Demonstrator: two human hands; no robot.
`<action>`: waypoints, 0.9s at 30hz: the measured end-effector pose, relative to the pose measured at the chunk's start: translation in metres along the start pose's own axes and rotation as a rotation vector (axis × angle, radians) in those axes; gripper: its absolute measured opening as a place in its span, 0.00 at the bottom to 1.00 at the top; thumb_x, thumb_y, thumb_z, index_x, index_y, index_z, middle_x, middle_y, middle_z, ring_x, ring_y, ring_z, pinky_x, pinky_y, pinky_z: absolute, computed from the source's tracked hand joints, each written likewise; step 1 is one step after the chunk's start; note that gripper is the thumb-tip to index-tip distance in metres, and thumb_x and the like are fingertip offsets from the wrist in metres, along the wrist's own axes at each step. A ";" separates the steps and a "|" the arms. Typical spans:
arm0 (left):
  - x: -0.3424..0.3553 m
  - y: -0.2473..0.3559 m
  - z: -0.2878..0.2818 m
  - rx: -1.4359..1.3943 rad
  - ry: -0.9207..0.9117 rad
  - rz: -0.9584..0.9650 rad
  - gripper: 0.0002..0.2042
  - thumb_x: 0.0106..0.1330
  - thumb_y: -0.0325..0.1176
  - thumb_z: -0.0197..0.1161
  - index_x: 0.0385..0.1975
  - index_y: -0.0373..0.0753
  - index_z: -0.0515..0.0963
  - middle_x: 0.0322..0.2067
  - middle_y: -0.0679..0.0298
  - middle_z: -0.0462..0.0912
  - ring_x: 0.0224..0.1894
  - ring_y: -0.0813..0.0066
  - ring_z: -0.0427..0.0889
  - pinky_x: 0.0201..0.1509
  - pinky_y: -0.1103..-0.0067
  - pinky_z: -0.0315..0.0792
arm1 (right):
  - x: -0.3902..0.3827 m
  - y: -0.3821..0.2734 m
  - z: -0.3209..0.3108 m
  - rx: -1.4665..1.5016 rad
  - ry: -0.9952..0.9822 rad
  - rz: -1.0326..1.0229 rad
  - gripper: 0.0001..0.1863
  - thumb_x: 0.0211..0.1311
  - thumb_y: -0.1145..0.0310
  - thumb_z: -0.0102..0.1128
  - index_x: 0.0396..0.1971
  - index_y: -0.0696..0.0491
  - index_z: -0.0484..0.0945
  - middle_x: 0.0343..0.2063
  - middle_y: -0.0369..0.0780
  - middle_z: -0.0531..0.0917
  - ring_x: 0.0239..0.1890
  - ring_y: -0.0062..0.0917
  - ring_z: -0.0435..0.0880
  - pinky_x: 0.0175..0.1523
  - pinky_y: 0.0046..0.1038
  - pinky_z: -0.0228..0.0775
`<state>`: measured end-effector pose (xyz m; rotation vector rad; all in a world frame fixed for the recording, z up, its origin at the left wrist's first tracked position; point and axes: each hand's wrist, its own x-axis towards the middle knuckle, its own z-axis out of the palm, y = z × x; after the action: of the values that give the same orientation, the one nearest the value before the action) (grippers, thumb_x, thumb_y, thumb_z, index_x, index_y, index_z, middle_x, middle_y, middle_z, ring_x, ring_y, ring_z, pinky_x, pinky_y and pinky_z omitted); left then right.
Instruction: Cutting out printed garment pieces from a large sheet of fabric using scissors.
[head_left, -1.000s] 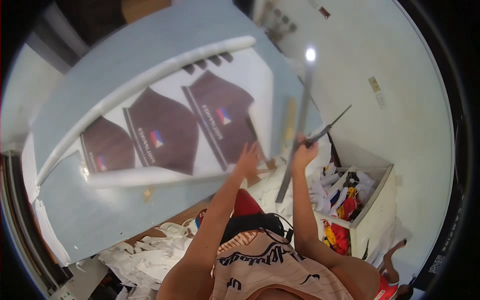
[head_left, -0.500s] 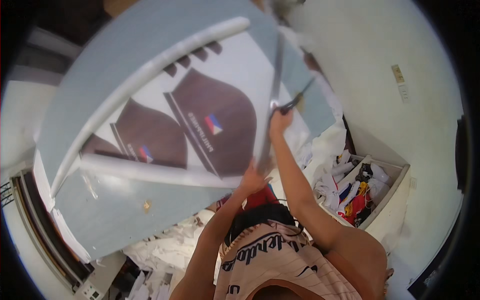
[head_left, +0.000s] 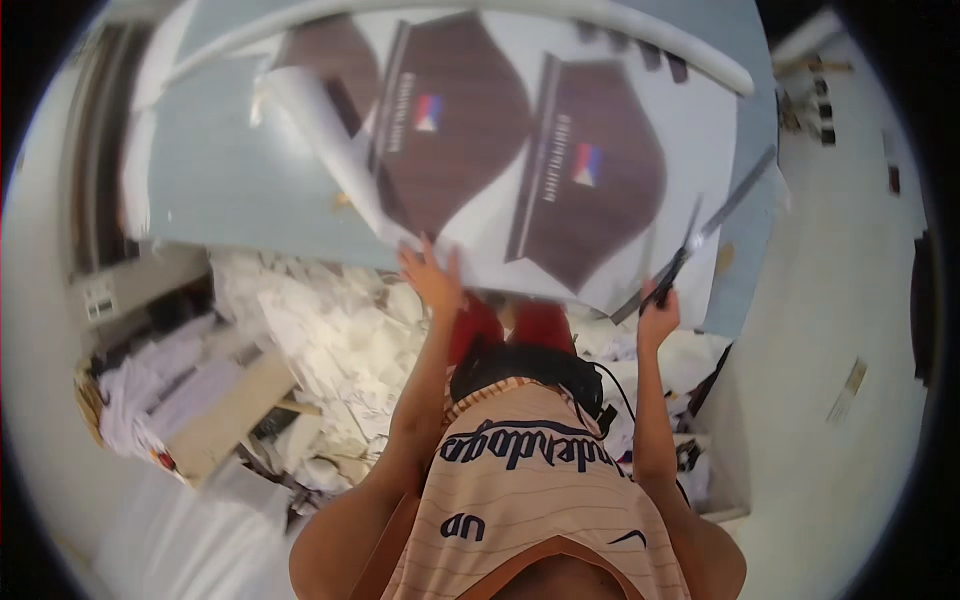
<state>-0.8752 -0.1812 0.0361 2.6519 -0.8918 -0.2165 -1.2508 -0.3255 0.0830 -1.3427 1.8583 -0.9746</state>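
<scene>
A large white printed sheet [head_left: 560,150] with dark shield-shaped prints lies on a pale blue-grey table [head_left: 240,190]. My left hand [head_left: 432,280] presses flat on the sheet's near edge, fingers spread. My right hand [head_left: 655,312] is closed on a long thin metal ruler [head_left: 715,220] together with a dark-handled cutting tool, the ruler slanting up to the right across the sheet's right edge. The sheet's left edge curls up into a roll [head_left: 320,130].
Heaps of white paper scraps [head_left: 330,350] cover the floor below the table. A cardboard piece [head_left: 225,420] and cloth bundles [head_left: 150,380] lie at the left. A black cable [head_left: 610,380] hangs by my waist. A white wall [head_left: 850,330] is at the right.
The view has swung so the table and sheet now fill the top. My left hand moved onto the sheet's near edge; my right hand with the ruler dropped to the sheet's right edge.
</scene>
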 end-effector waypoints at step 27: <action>0.299 -0.358 -0.119 -0.778 0.171 -0.236 0.24 0.60 0.22 0.67 0.59 0.46 0.82 0.25 0.67 0.81 0.25 0.81 0.77 0.30 0.81 0.76 | -0.322 -0.179 0.236 -0.164 -1.302 0.318 0.24 0.57 0.51 0.77 0.17 0.53 0.75 0.13 0.29 0.70 0.17 0.14 0.67 0.22 0.22 0.56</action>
<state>-0.4088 -0.0642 0.0078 1.9921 -0.3291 -0.3104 -0.8795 -0.0997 0.1354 -1.2125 1.0340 0.2664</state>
